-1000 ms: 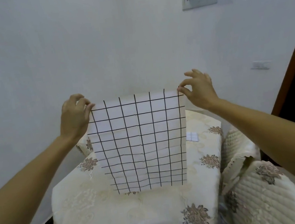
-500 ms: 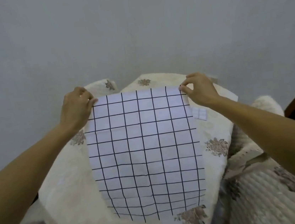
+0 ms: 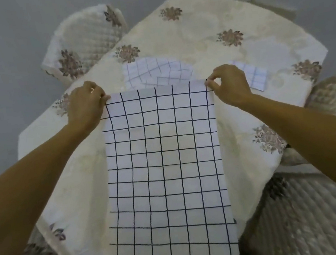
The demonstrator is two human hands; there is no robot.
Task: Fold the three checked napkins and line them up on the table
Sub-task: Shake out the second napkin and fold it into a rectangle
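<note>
Fingers [image 3: 105, 97] on left hand [image 3: 85, 107] and right hand [image 3: 230, 85] pinch napkin's [image 3: 165, 170] far corners.

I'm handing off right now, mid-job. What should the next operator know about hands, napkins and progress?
Left hand and right hand each pinch a far corner of the big napkin, spread open, unfolded, over the table.
A crumpled napkin lies just beyond it; a small folded napkin sits by the right hand.
Done: apparently one folded. To do: fold the other two, line up all three.
</note>
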